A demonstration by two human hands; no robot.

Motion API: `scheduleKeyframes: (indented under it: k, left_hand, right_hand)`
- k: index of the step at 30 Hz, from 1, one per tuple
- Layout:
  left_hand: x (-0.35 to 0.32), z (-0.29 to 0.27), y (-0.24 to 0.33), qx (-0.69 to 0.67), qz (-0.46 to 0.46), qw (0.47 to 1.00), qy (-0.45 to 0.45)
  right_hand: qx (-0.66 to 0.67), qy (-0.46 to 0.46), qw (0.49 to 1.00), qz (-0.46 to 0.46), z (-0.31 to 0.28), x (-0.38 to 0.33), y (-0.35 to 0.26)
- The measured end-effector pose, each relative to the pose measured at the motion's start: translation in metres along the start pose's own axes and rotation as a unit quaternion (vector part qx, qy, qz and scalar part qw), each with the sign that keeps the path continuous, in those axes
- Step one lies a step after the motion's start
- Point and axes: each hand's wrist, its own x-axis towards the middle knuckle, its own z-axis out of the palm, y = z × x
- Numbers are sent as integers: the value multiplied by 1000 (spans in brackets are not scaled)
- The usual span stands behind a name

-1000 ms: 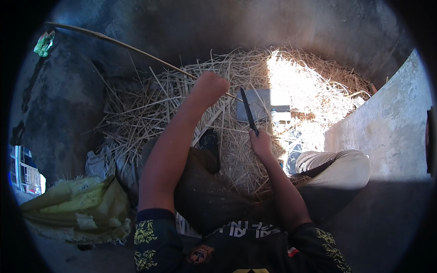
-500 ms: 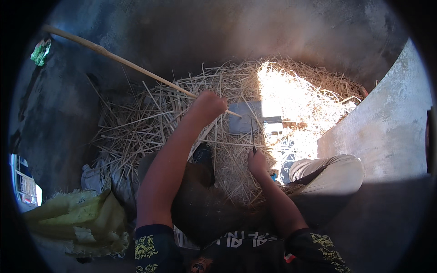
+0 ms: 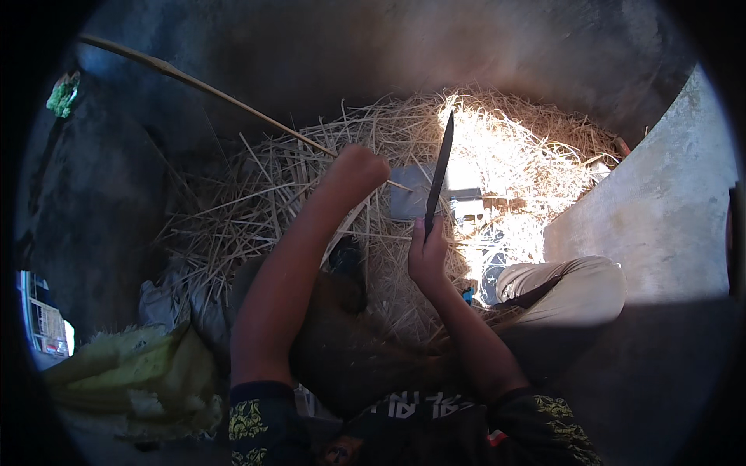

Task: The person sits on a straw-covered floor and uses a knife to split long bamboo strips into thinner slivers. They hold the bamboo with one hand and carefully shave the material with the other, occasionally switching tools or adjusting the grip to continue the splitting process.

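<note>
My left hand [image 3: 360, 168] is closed round a long, thin bamboo stick [image 3: 165, 67]. From the upper left the stick slopes down through the fist, and its short tip comes out above a grey block [image 3: 404, 203]. In my right hand [image 3: 427, 258] is a long dark knife [image 3: 440, 169], gripped by its handle with the blade pointing up and slightly right. The blade stands just right of the stick's tip, with a small gap between them as seen here. My fingers hide part of the handle.
Loose strips and shavings [image 3: 225, 213] lie heaped around the block, brightly sunlit on the right. Behind the heap rises a dark wall [image 3: 350, 54]; a pale wall [image 3: 660, 194] stands at right. A yellowish sack [image 3: 140, 373] lies lower left. My bent leg [image 3: 575, 291] is at right.
My right hand has risen a little and moved slightly left, and the knife's blade now reaches much higher, broad side showing. The left hand and stick have barely shifted.
</note>
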Motion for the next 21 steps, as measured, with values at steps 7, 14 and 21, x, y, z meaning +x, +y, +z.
scheduleKeyframes:
  k: [7, 14, 21]
  left_hand:
    - [1, -6, -3, -3, -1, 1000, -6]
    - [-5, 6, -4, 23, 0, 999, 25]
    - [-2, 14, -8, -36, -13, 999, 14]
  right_hand:
    - [-222, -52, 964, 136, 2, 5, 85]
    - [45, -11, 997, 68, -8, 9, -4]
    - [-192, -69, 977, 65, 9, 3, 83]
